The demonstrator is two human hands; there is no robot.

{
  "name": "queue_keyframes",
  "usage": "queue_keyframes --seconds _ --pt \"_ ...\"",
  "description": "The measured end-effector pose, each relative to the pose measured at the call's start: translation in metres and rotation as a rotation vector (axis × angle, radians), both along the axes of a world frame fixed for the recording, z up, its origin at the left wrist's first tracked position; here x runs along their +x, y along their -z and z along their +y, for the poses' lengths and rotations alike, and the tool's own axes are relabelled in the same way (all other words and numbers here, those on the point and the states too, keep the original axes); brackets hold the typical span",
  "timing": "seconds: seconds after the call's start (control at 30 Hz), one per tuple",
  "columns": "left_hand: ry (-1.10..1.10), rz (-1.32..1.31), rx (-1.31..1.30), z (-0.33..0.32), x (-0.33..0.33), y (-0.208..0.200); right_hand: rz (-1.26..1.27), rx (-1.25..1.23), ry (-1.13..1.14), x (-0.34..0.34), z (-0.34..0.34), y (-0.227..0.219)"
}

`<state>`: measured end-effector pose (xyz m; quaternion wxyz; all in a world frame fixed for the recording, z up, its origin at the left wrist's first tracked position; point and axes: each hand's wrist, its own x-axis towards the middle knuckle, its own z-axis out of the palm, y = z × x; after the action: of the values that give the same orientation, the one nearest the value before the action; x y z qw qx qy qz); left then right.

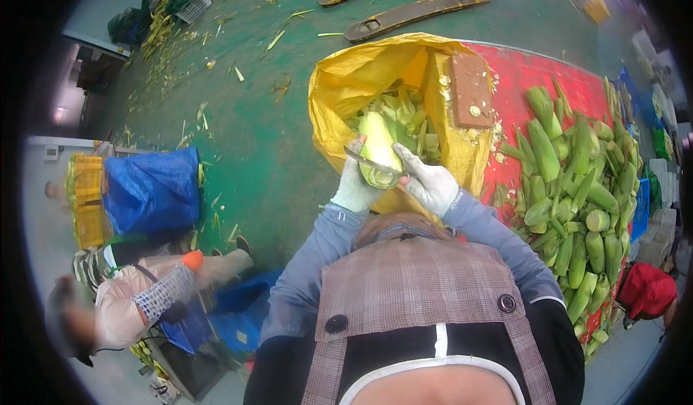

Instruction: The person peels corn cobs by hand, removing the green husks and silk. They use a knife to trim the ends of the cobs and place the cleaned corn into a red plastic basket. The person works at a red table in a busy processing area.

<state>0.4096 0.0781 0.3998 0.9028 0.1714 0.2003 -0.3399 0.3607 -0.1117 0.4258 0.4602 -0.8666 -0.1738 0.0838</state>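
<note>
Over the mouth of a yellow sack point(332, 80), a pale green ear of corn point(377, 139) is held with its cut base toward me. My left hand point(355, 183), in a whitish glove, grips the ear's left side. A thin knife point(381, 165) lies across the ear near its base, its blade reaching past the left fingers. My right hand point(432, 183), gloved too, closes at the knife's right end, with fingers against the ear. The handle is mostly hidden. Stripped husks point(408, 109) fill the sack below.
A reddish-brown block point(471, 91) rests at the sack's right edge. Beyond it, unpeeled corn point(577, 196) is heaped on a red surface point(516, 80). A pallet jack point(411, 15) stands ahead. At left are a blue sack point(151, 192) and another person point(137, 307).
</note>
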Motion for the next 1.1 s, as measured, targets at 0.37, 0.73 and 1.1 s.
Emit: queue_keyframes --seconds 0.37,0.73,1.1 --pt "-0.171 -0.599 0.250 -0.004 -0.024 0.028 0.356 0.461 0.268 -0.023 0.022 -0.007" --pt "-0.054 -0.124 0.024 -0.019 -0.016 0.008 -0.169 -0.187 0.218 -0.010 0.007 -0.024" --pt "-0.101 -0.244 -0.033 -0.026 -0.020 -0.019 0.074 0.539 0.505 -0.002 0.002 -0.018"
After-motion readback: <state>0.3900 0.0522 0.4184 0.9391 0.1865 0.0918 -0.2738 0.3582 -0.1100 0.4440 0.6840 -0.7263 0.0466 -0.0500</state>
